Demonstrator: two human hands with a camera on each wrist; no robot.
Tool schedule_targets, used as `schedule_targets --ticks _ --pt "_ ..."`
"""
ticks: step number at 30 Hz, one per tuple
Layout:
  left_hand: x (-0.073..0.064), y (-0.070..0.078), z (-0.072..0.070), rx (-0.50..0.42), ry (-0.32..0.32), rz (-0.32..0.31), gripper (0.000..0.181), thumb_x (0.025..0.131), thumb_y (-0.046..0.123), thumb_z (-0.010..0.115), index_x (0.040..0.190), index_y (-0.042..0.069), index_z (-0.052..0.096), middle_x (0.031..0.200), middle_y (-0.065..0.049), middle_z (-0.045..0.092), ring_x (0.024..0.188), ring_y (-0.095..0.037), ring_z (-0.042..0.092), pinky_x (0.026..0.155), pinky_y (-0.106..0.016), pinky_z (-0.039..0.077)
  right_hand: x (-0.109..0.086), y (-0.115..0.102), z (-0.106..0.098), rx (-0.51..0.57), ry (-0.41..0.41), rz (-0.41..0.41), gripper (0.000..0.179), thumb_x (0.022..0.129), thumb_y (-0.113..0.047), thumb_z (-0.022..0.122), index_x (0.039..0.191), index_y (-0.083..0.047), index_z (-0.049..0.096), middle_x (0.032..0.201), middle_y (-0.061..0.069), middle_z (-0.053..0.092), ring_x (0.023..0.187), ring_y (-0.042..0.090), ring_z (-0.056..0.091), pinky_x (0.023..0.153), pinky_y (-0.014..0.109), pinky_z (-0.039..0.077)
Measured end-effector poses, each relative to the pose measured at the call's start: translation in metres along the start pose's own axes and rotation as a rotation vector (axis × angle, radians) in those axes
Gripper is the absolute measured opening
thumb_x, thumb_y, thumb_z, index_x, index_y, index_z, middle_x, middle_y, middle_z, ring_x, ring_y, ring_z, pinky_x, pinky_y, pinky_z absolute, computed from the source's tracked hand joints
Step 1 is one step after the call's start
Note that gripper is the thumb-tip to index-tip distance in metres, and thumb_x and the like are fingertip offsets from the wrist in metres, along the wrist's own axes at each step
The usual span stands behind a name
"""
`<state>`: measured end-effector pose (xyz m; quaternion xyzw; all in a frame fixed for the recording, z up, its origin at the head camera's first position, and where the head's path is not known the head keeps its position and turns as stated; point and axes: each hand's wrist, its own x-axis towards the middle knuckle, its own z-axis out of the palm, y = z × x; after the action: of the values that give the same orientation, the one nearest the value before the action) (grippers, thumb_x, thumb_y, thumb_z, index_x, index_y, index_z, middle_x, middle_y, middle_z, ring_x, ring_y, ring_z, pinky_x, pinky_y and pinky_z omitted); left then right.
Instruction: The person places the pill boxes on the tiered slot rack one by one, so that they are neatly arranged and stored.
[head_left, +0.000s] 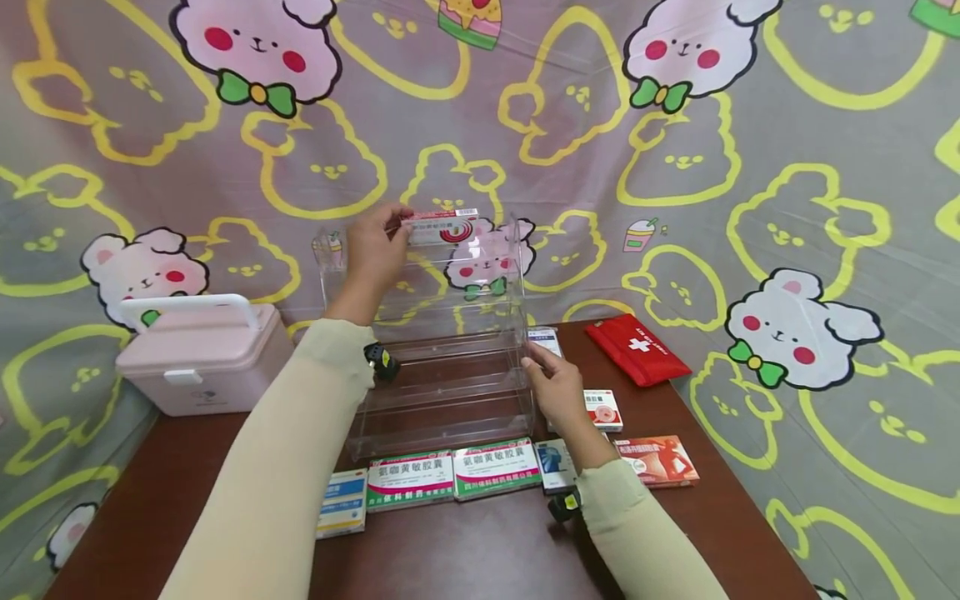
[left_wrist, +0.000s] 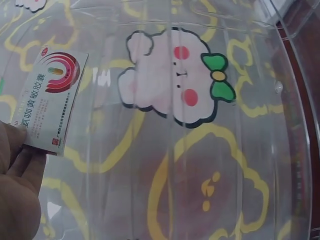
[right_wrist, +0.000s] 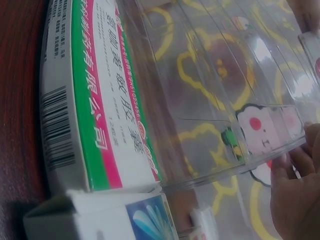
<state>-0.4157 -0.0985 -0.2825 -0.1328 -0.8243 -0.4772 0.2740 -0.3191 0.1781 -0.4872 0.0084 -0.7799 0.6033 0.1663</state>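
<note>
My left hand [head_left: 377, 254] pinches the left end of a white medicine box [head_left: 442, 228] with a red arc and a capsule printed on it. It holds the box at the top tier of a clear plastic tiered rack [head_left: 442, 392]. In the left wrist view, the medicine box [left_wrist: 52, 100] overlaps the transparent panel, my fingers [left_wrist: 27, 170] at its lower end. On the rack's right side, my right hand [head_left: 557, 392] grips the edge of the side panel between thumb and fingers. The right wrist view shows those fingers [right_wrist: 295, 170] at the clear edge.
Green-and-white medicine boxes [head_left: 497, 468] line the rack's front, beside a blue-and-white box [head_left: 342, 503]. An orange box [head_left: 657, 461], another white box [head_left: 602, 409] and a red first aid pouch [head_left: 637, 348] lie right. A pink lidded case [head_left: 202, 358] stands left. A patterned cloth hangs behind.
</note>
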Motion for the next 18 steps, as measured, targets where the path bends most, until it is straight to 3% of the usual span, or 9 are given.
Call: schedule_targets --ticks 9,18 --pt "0.003 0.002 0.016 0.122 -0.106 0.001 0.03 0.112 0.009 0.06 0.138 0.002 0.072 0.139 -0.018 0.072 0.13 -0.032 0.07 0.109 -0.045 0.059 -0.001 -0.001 0.001 0.019 0.003 -0.005 0.04 0.104 -0.017 0.076 0.144 -0.012 0.073 0.142 0.014 0.073 0.128 0.03 0.071 0.104 0.046 0.063" --pt "0.006 0.009 0.026 0.098 -0.155 -0.06 0.028 0.113 0.011 0.058 0.136 0.006 0.072 0.131 -0.017 0.075 0.121 -0.03 0.071 0.096 -0.043 0.061 0.001 0.001 0.0 0.027 0.001 -0.004 0.04 0.104 -0.017 0.076 0.144 -0.012 0.073 0.141 0.014 0.074 0.124 0.03 0.073 0.099 0.036 0.065"
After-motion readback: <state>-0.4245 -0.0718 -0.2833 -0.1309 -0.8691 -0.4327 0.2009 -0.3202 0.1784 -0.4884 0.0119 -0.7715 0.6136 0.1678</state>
